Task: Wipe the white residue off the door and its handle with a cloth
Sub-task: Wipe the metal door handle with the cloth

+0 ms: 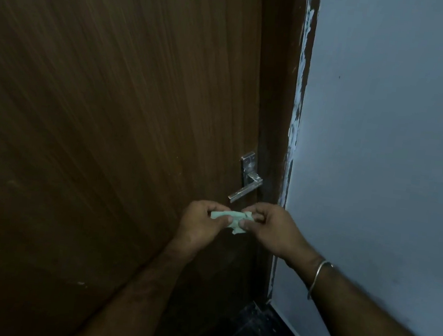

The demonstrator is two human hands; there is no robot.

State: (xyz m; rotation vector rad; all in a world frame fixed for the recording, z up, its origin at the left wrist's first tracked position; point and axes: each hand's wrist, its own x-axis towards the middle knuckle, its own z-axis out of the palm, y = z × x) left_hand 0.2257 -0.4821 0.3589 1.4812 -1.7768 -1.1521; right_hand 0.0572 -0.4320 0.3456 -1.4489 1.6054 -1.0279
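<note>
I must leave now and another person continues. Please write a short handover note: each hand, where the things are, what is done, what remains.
Left hand and right hand: both pinch the small pale cloth, held just below the handle, not touching it.
Door: closed.
Done: cannot tell; no wiping contact now.
Left: white smears show on the handle and along the frame edge; wipe them.
</note>
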